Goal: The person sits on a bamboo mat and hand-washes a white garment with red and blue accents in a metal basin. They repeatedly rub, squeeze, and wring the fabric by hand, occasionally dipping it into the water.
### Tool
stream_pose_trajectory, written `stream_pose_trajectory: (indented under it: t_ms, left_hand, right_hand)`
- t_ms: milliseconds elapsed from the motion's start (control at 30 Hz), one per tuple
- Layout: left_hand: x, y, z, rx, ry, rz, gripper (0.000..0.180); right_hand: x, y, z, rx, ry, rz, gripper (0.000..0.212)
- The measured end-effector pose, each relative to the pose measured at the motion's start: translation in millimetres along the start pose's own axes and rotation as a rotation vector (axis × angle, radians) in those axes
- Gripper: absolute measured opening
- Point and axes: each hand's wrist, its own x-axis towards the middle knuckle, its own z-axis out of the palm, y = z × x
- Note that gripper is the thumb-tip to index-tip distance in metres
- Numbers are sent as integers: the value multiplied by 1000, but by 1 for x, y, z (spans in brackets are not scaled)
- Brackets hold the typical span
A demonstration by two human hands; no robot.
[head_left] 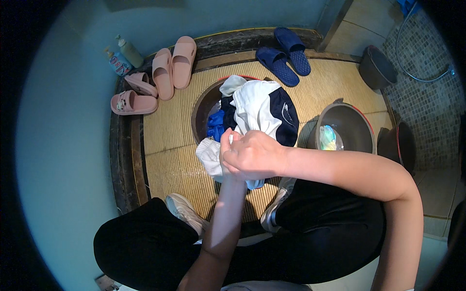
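Observation:
Over a round dark basin (199,114), my two hands are close together at a bunched white and navy garment (257,104). The fist of my right hand (259,154) is closed on its gathered white fabric, with the back of the hand facing up. My left hand (226,145) is closed against the same cloth, partly hidden behind the right. White fabric (208,157) sticks out beside the left wrist. Dark clothes and a blue cloth (215,125) lie in the basin. A bit of light blue cloth (255,184) shows below the hands.
A grey-brown bucket (352,123) holding a colourful plastic packet (328,138) stands to the right, near two more dark buckets (376,68). Pink slippers (183,63), navy slippers (286,58) and pump bottles (128,52) line the far edges. My shoes (184,211) flank the near side.

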Motion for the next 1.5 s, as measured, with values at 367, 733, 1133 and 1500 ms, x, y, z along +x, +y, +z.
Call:
stream_pose_trajectory:
  t_ms: [367,733,1133,1500]
  left_hand:
    - [-16,10,34,42,-25,-79,25]
    - [-15,11,32,78,13,-28,21]
    - [-21,4,50,147,205,5,20]
    - [21,9,-47,126,-44,54,26]
  right_hand:
    - [-3,5,-6,111,-2,235,23]
    - [-3,6,-5,113,-37,259,25]
    - [-19,39,-2,55,-184,514,27]
    - [11,-5,-6,34,-41,51,22]
